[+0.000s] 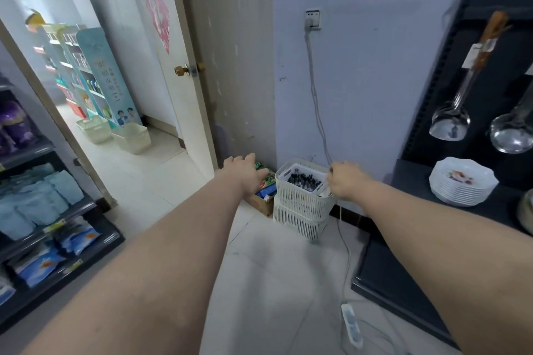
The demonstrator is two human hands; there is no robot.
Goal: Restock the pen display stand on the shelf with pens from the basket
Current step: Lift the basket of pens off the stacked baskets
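At far left, a dark rack (95, 204) carries blue packets (43, 210) on several levels. Beside it, an open doorway (121, 153) leads to a further room with stocked shelves and two pale baskets on the floor. The door (178, 37) stands open and has a brass knob (181, 70). The floor (274, 268) is pale tile.

In the corner by the door, a cardboard box (264, 204) holds coloured packets. Just right of it, a white slatted basket (300, 196) sits stacked on a second basket (300, 225) against the wall (375, 66). The upper basket contains dark pens (304, 180).

A socket (313, 19) on the wall feeds a cable (315, 101) that runs down behind the baskets. A power strip (352, 328) lies on the tile. At right, a dark shelf unit (409, 179) holds two hanging ladles (450, 121) and a stack of white plates (461, 181).

The left hand (245, 173) is extended above the cardboard box, fingers straight and spread, holding nothing. Contact with the box cannot be determined. The right hand (346, 180) is at the right rim of the upper basket, fingers curled over that rim.
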